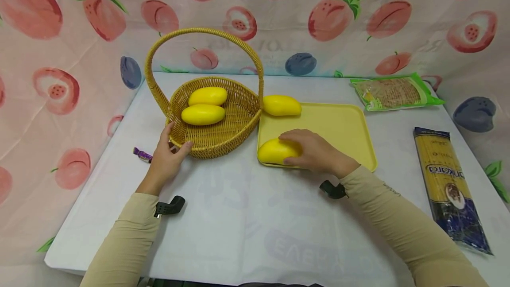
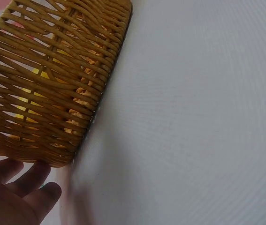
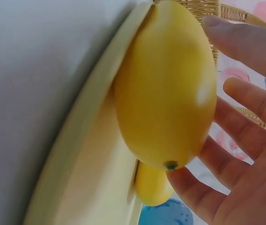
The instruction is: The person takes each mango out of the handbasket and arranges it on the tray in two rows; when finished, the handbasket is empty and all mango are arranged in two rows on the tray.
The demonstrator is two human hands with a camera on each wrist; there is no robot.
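Note:
My left hand [image 1: 165, 158] holds the near left side of a woven basket [image 1: 223, 147], thumb and fingers on either side of its rim. In the left wrist view, fingertips [image 2: 43, 194] lie against the basket's outer weave [image 2: 62, 89]. Two yellow mangoes [image 1: 203, 114] lie in the basket. My right hand [image 1: 312, 149] is spread around another mango [image 1: 275, 152] at the near left corner of a yellow tray [image 1: 338, 132]. The right wrist view shows this mango [image 3: 168, 89] with loosely spread fingers beside it. One more mango [image 1: 282, 105] rests at the tray's far left corner.
A purple-wrapped candy [image 1: 142, 155] lies left of the basket, near the left hand. At the back right is a green-edged bag [image 1: 392, 92]. A pack of pasta [image 1: 450, 185] lies along the right side of the white table [image 1: 239, 234].

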